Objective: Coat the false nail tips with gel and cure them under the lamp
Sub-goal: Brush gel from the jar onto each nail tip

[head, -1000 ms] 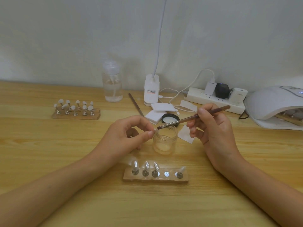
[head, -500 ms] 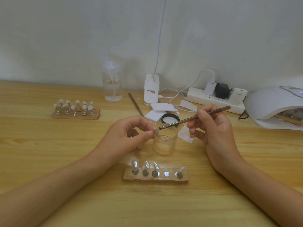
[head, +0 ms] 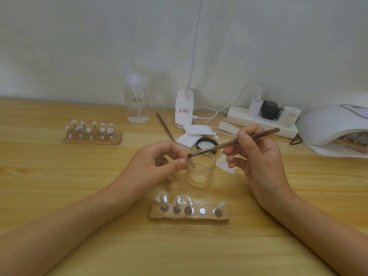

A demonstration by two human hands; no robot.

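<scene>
My right hand (head: 256, 156) holds a brown brush (head: 235, 143) whose bristles reach my left fingertips. My left hand (head: 157, 162) pinches something small between thumb and forefinger beside the rim of a clear gel jar (head: 201, 169); the pinched thing is too hidden to make out. In front of me a wooden stand (head: 189, 215) carries several clear nail tips on metal pegs, with one peg spot bare. A second stand (head: 92, 136) with several white tips sits at the left. The white curing lamp (head: 334, 124) stands at the far right with another stand inside it.
A clear pump bottle (head: 136, 100), a white clip lamp base (head: 184, 110), a power strip (head: 260, 120) with plugs and cables, white pads (head: 196, 132), the black jar lid (head: 207, 143) and a metal tool (head: 165, 126) lie along the back of the wooden table (head: 59, 176).
The brush tip has shifted slightly left and down toward my left fingertips. Both hands otherwise stay in place.
</scene>
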